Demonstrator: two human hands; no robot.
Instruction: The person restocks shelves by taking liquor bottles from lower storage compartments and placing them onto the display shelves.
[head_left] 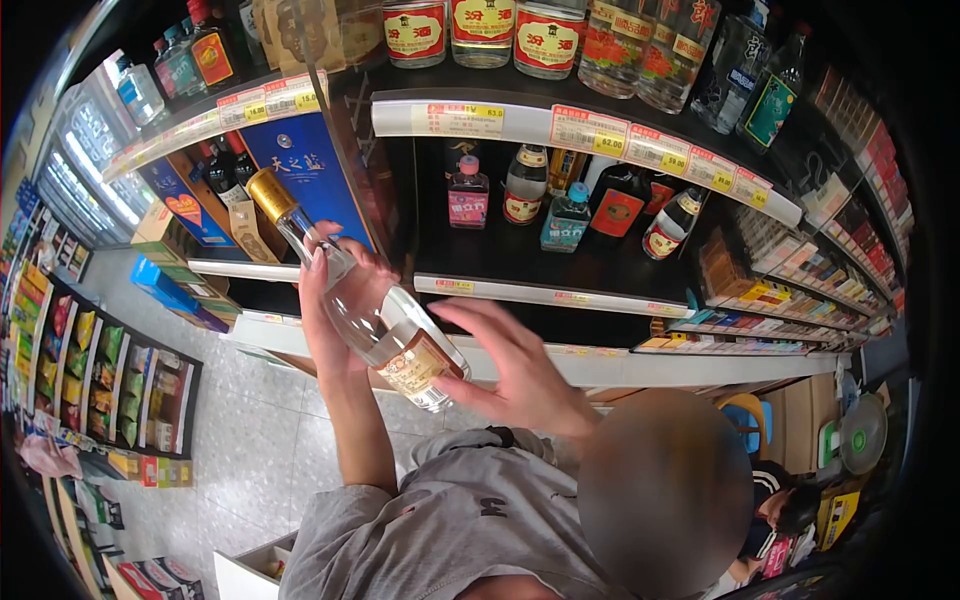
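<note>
Grey T-shirt (430,510) is filling the near foreground, on the wearer's side of the shelf rack (532,125). Clear glass bottle (372,310) is being held in front of the rack, apart from its boards. Long axis is running slantwise: gold cap (268,195) is pointing up-left, toward the blue box (320,170) at the rack's left part; base is pointing back from the rack, toward the shirt and rightward. Printed label (410,367) is facing the camera. Left hand (325,330) is gripping the bottle around its shoulder, just below the neck. Right hand (515,365) is curving half-open beside the base end, thumb overlapping the label's edge; cannot tell how firmly it is pressing. Pink bottle (468,200) and teal bottle (567,228) are standing on the rack's middle board.
</note>
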